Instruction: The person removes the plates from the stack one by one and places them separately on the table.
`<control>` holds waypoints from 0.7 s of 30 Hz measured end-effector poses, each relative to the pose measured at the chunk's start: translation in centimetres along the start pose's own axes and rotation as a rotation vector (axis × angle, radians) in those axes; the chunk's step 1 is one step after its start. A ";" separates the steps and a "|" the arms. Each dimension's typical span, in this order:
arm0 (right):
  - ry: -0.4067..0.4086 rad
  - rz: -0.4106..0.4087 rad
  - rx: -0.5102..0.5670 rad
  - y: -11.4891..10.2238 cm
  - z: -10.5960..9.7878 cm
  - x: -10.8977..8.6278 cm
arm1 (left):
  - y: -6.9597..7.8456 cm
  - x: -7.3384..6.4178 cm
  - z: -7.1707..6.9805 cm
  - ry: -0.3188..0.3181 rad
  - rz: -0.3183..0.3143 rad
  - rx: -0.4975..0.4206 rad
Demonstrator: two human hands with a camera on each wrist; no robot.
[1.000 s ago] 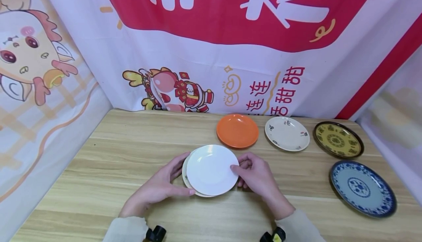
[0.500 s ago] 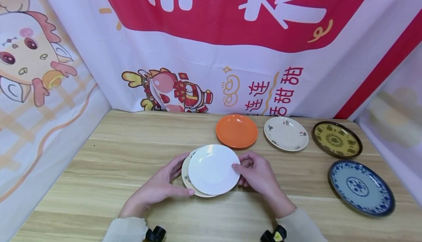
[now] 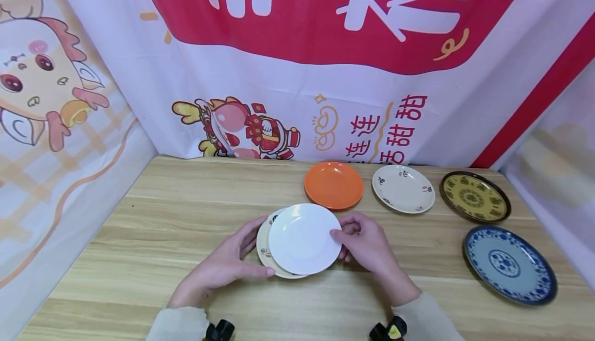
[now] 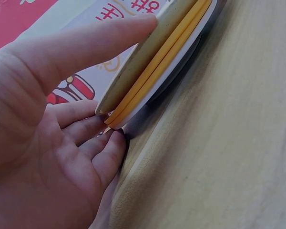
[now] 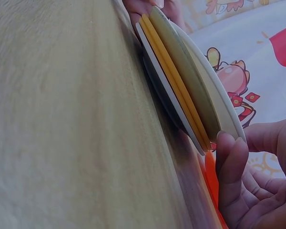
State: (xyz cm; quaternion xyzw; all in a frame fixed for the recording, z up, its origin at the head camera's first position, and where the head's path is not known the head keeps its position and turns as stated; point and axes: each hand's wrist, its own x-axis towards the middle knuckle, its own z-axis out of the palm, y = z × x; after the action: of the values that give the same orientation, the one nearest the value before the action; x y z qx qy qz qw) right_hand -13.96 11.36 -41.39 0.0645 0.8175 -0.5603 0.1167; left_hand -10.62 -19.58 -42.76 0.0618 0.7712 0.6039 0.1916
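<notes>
Plainly, the right hand has a pinch on the plain white plate, its thumb over the right rim and its fingertips beneath, as the right wrist view shows. The left hand grips the other side, spanning the edge of the stack below between an extended thumb and bent fingers. The white plate lies on top, directly to the left of the right hand, which holds its rim; being round, it offers no long axis to line up. The relation that seems to count is its offset: it sits rightward over the patterned plate, which shows as a crescent toward the left hand. Seen from the right wrist, the white plate's held edge juts past that rim and stands apart from it. Under the patterned plate come two yellow-orange plates, then a white layer and something dark at the bottom, too shadowed to make out. Just beyond the stack is an orange plate, and farther right stand a pale plate, a dark-rimmed yellow plate and a blue-and-white plate.
</notes>
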 end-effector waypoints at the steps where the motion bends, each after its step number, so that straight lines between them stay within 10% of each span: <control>1: 0.001 0.002 0.000 0.0 0.0 0.0 | 0.0 0.0 0.0 -0.002 0.005 -0.003; 21: -0.017 0.001 0.040 0.2 -0.6 0.2 | 0.2 -0.1 0.0 0.002 0.020 0.033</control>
State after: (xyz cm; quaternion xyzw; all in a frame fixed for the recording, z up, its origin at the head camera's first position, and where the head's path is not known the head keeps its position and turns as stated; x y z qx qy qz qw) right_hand -14.18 11.97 -41.48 0.0622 0.8049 -0.5772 0.1227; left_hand -10.57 -19.53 -42.57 0.0721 0.7805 0.5932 0.1839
